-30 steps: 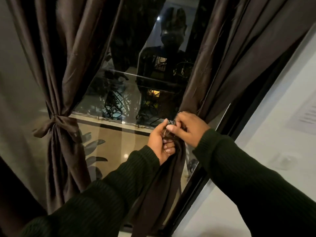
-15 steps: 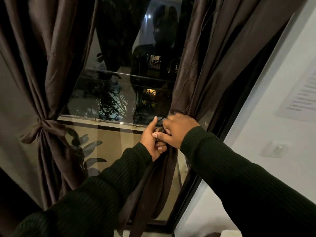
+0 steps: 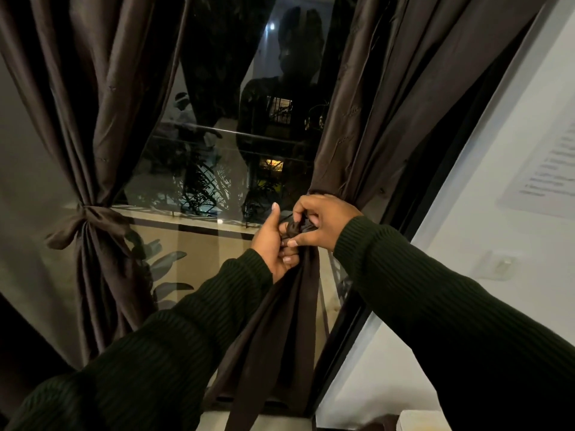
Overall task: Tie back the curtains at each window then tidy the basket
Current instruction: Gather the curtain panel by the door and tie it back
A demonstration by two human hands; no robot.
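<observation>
Two dark brown curtains hang at a night window. The left curtain is gathered at mid height by a knotted brown tie-back. The right curtain is bunched at the window's right side. My left hand and my right hand meet there, both pinching a dark fabric tie wrapped round the bunch. My left thumb points up. The curtain's lower part hangs down below my hands. No basket is in view.
The window glass reflects a person and shows plants outside. A dark window frame runs diagonally on the right, with a white wall, a posted paper sheet and a wall switch beyond it.
Both hands stayed on the right curtain's tie, working it. My left thumb has lifted and the fingers of my right hand have shifted over the knot. The view has moved slightly.
</observation>
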